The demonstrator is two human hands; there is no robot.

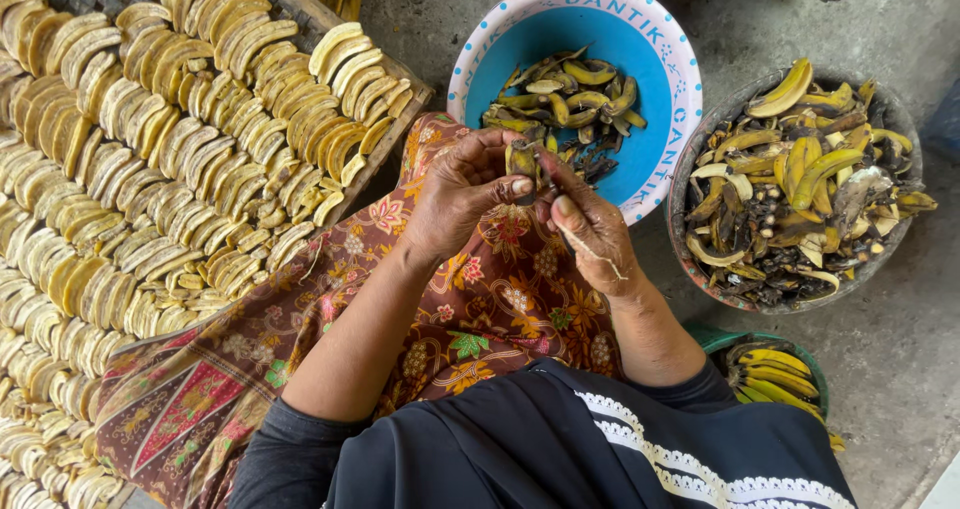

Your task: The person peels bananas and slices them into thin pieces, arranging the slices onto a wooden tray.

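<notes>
In the head view, a small dark banana (524, 161) was held between the two hands, above a patterned cloth (500, 299) that was spread over the lap. The left hand (462, 194) was curled around the banana from the left, with its thumb pressed on the fruit. The right hand (592, 231) was closed on it from the right, and the thumb and fingers were pinched at the lower end of the banana. A thin strip of fibre (598, 254) was seen lying across the back of the right hand.

Just beyond the hands, a blue bowl (640, 99) with a pale rim was placed, and dark bananas were lying in it. To the right of the right hand, a round basin (690, 179) was filled with peels. Near the right elbow, a green tub (722, 337) with yellow bananas was partly seen. To the left of the left hand, rows of peeled bananas (180, 149) were laid on a woven tray (405, 94).
</notes>
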